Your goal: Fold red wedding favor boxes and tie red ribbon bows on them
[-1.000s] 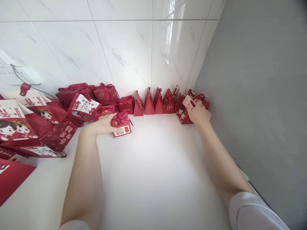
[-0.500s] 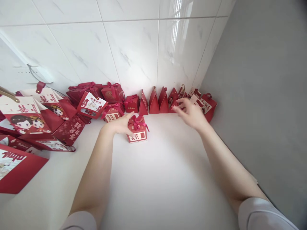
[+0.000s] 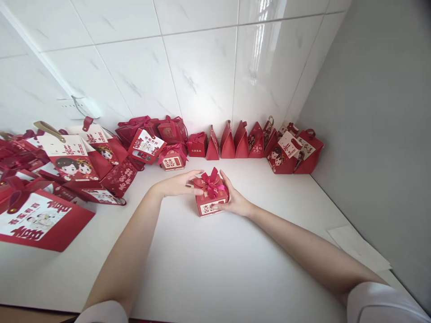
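Observation:
A small red gift box (image 3: 204,209) with a magenta ribbon bow on top stands on the white tabletop in front of me, its cream label facing me. My right hand (image 3: 235,201) grips its right side, thumb across the front and fingers behind. At the left side is my left hand (image 3: 177,185), with the thumb against the box's upper front corner and the fingers reaching round behind. The fingertips at the back are partly hidden. Behind it, near the wall, sits a similar ribboned box (image 3: 173,161).
Along the tiled wall stands a row of small red triangular boxes (image 3: 227,146). Illustrated red boxes (image 3: 281,157) fill the right corner beside a grey panel (image 3: 370,134). Many larger red gift boxes (image 3: 72,163) crowd the left. A pale flat sheet (image 3: 357,246) lies at the right edge.
My right hand has come from the back right row to the box and taken hold of its right side. The box sits slightly nearer me. The view has swung left.

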`<move>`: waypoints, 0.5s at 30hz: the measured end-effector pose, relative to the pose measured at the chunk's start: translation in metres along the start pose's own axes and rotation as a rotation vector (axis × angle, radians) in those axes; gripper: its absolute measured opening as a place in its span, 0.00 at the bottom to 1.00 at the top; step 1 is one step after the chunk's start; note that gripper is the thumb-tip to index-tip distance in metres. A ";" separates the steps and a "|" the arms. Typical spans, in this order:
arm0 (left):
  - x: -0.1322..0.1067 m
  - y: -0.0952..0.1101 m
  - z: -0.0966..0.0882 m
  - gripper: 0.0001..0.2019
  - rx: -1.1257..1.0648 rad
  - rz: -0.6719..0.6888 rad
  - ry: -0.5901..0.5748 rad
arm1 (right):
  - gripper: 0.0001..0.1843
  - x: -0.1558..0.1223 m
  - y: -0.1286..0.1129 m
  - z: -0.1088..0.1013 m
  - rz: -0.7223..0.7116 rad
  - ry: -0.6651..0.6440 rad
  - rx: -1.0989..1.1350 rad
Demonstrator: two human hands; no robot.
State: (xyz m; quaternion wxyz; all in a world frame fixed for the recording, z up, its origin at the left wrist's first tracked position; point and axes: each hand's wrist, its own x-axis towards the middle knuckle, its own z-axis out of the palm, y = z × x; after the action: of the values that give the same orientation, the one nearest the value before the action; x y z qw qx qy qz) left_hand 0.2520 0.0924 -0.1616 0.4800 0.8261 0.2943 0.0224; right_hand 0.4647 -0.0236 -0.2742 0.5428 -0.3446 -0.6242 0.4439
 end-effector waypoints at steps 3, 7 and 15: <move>0.007 -0.027 0.004 0.31 -0.278 0.078 0.163 | 0.67 0.000 0.001 -0.002 0.007 -0.031 0.010; 0.008 -0.041 -0.014 0.28 -0.253 0.203 0.596 | 0.65 0.001 0.001 -0.004 0.009 -0.038 -0.014; 0.030 -0.061 0.033 0.34 -0.585 0.364 0.243 | 0.55 0.006 0.001 -0.005 -0.006 -0.014 -0.054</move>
State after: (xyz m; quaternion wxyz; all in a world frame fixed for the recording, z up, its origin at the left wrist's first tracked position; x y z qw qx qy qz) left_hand 0.2588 0.1042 -0.2357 0.6457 0.6840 0.1786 0.2888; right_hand 0.4690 -0.0172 -0.2725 0.5301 -0.3543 -0.6408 0.4277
